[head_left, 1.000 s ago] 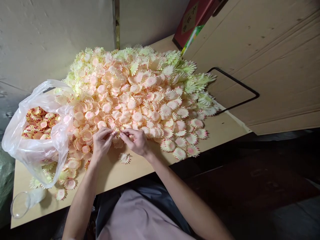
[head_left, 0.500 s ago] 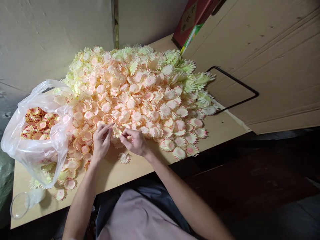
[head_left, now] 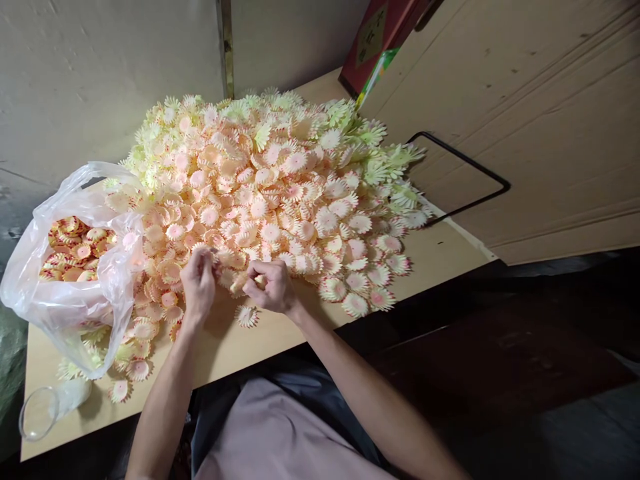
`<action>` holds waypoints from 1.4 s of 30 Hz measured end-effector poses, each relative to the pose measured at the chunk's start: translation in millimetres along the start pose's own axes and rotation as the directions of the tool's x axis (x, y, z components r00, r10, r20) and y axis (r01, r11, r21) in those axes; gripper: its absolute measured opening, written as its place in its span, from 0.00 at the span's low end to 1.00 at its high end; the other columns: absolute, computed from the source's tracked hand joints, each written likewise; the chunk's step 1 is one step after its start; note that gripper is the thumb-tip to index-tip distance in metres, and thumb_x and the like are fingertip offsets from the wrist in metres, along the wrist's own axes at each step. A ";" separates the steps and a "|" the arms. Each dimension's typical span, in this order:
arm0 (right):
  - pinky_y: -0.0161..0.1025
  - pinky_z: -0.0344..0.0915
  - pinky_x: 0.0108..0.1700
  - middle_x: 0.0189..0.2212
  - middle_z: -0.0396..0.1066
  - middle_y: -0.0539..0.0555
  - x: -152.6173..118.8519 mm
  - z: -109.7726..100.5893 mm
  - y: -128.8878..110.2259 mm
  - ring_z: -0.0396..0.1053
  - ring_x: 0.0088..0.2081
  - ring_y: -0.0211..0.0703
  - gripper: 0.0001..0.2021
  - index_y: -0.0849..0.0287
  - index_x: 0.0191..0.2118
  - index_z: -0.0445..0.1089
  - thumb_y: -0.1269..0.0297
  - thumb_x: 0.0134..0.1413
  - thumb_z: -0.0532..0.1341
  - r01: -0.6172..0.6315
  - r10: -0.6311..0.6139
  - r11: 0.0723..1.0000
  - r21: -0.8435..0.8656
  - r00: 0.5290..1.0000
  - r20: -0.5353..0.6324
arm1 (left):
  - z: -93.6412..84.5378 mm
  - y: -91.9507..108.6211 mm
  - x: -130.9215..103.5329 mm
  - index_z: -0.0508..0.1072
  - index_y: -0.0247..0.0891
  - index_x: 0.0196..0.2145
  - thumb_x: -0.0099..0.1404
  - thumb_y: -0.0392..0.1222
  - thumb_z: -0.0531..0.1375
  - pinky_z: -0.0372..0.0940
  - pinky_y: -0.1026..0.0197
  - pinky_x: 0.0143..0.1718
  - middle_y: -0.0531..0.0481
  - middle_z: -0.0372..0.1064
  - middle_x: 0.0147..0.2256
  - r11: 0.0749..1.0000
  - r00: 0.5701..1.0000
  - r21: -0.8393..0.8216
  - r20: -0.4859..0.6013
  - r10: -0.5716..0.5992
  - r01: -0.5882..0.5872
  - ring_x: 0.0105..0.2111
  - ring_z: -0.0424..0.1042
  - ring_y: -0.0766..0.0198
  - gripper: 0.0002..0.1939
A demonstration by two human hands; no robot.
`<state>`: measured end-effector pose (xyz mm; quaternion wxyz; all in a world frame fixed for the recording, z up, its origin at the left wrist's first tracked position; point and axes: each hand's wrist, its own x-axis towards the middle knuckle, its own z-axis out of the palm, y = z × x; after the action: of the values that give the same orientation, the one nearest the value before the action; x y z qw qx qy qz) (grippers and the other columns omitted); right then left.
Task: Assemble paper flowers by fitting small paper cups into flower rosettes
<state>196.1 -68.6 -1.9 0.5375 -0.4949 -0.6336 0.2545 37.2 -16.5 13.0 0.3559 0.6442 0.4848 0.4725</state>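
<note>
A large heap of frilled artificial flower pieces (head_left: 270, 207), pale pink, cream and light green, spreads across the table. At its front edge my left hand (head_left: 199, 283) is closed, fingers pinched together and slightly blurred; what lies between them cannot be made out. Just to the right, my right hand (head_left: 273, 287) has its fingers curled around a pale flower piece (head_left: 240, 284), seen edge-on. A short gap separates the two hands. Below them, a single cream flower piece with pink tips (head_left: 247, 316) lies on the bare wood.
On the left a white plastic bag (head_left: 75, 303) holds darker red-edged flower pieces (head_left: 83, 247). A clear cup (head_left: 40, 413) lies on its side at the table's near left corner. Cardboard (head_left: 540, 133) with a black handle (head_left: 467, 160) leans at right, by a red box (head_left: 370, 43).
My hands have moved slightly apart. The fingers of my left hand have curled in, and the flower piece between the hands has tilted toward my right hand.
</note>
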 end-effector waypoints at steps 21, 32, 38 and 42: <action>0.31 0.61 0.25 0.23 0.73 0.50 0.8 2.8 -1.2 0.66 0.22 0.34 0.08 0.60 0.31 0.72 0.65 0.58 0.58 -0.056 0.056 0.997 0.044 0.998 0.003 | -8.2 -6.0 0.8 0.78 0.39 0.29 0.58 0.47 0.66 0.63 0.59 0.34 0.48 0.71 0.27 0.965 0.958 0.050 0.145 0.249 -0.258 0.32 0.66 0.61 0.08; 0.33 0.63 0.29 0.24 0.71 0.49 1.8 3.0 0.3 0.67 0.25 0.35 0.07 0.59 0.33 0.70 0.62 0.58 0.59 -0.074 0.069 0.994 0.080 0.996 0.058 | -6.7 0.2 2.1 0.69 0.38 0.23 0.68 0.49 0.55 0.60 0.57 0.35 0.48 0.65 0.24 0.953 0.932 0.145 0.290 0.217 -0.267 0.33 0.62 0.59 0.18; 0.33 0.59 0.28 0.22 0.66 0.48 0.6 3.0 5.0 0.62 0.23 0.35 0.07 0.59 0.30 0.66 0.64 0.59 0.56 -0.081 0.079 0.997 0.019 0.993 0.088 | -5.4 -1.0 2.2 0.62 0.40 0.20 0.70 0.52 0.50 0.59 0.57 0.35 0.49 0.60 0.22 0.954 0.909 0.158 0.375 0.181 -0.255 0.31 0.60 0.59 0.23; 0.33 0.54 0.25 0.20 0.60 0.47 1.5 3.5 4.9 0.57 0.21 0.34 0.08 0.58 0.27 0.61 0.64 0.57 0.55 -0.092 0.094 0.995 -0.029 0.990 0.108 | -2.3 -1.4 1.2 0.71 0.38 0.28 0.71 0.52 0.50 0.61 0.57 0.39 0.45 0.69 0.32 0.963 0.927 0.145 0.335 0.167 -0.226 0.35 0.66 0.60 0.20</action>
<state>194.6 -64.7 -6.5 0.4837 -0.5157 -0.6412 0.2982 34.7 -14.9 12.8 0.3205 0.7873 0.3944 0.3492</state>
